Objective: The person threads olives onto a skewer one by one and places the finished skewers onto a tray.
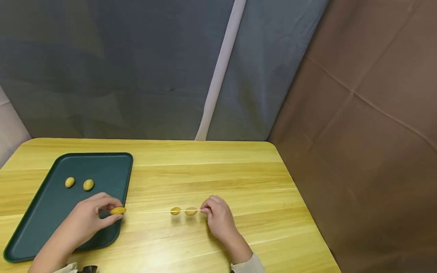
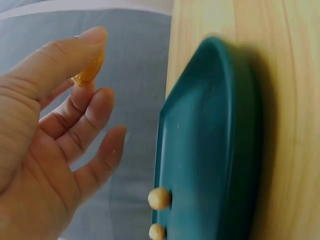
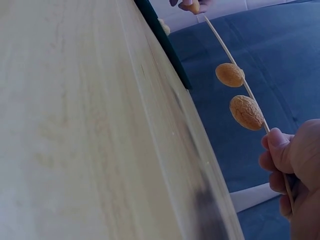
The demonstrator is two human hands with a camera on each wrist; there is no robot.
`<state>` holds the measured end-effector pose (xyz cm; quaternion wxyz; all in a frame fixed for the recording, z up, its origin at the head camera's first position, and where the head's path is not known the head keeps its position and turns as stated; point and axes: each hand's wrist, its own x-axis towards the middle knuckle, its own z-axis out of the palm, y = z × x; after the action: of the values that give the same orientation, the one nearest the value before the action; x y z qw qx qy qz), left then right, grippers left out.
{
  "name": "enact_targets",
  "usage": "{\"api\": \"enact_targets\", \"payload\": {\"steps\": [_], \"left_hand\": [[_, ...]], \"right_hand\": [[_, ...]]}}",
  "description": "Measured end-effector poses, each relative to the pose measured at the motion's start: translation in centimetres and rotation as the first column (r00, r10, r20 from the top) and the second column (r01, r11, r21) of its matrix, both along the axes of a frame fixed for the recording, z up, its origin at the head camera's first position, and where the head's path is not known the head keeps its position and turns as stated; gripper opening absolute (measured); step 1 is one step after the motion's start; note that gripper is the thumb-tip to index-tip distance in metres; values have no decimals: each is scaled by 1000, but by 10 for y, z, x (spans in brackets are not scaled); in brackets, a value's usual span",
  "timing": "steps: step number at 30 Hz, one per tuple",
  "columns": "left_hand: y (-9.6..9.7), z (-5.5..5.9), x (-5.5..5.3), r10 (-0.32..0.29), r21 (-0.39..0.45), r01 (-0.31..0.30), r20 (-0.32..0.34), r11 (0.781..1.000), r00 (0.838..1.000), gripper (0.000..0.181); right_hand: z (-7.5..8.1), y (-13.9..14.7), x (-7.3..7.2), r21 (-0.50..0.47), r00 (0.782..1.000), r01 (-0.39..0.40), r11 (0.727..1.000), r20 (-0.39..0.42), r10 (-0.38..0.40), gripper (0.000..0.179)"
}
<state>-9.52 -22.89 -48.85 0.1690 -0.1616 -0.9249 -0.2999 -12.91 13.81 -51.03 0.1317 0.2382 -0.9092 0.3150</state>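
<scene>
My right hand [image 1: 220, 220] grips a thin wooden skewer [image 3: 222, 44] near one end. Two wrinkled, yellow-brown oval fruits [image 3: 246, 112] are on the skewer, a little apart, the nearer one close to the fingers. The skewer's bare tip points left, toward my left hand [image 1: 97, 214]. That hand pinches another wrinkled oval fruit [image 2: 91, 70] between thumb and fingers, over the right edge of a dark green tray [image 1: 114, 189]. In the head view a gap separates this fruit from the skewer's tip. The exact kind of fruit cannot be told.
Two more oval fruits, a left one [image 1: 69, 182] and a right one [image 1: 88, 185], lie in the tray's far half. The tray stands at the left of a wood-grain table [image 1: 164, 242]. Grey cloth [image 1: 136, 76] hangs behind, brown cloth [image 1: 368, 144] to the right.
</scene>
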Motion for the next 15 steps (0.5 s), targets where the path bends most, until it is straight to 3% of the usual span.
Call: {"api": "enact_targets", "payload": {"steps": [7,15], "left_hand": [[18,1,-3,-47,65,47,-2,997,999,37],[26,0,-2,-89,117,89,-3,989,996,36]], "right_hand": [[2,1,0,-37,1000,0,999,-11,-1,6],[2,1,1,-49,999,11,999,31,-9,5]]}}
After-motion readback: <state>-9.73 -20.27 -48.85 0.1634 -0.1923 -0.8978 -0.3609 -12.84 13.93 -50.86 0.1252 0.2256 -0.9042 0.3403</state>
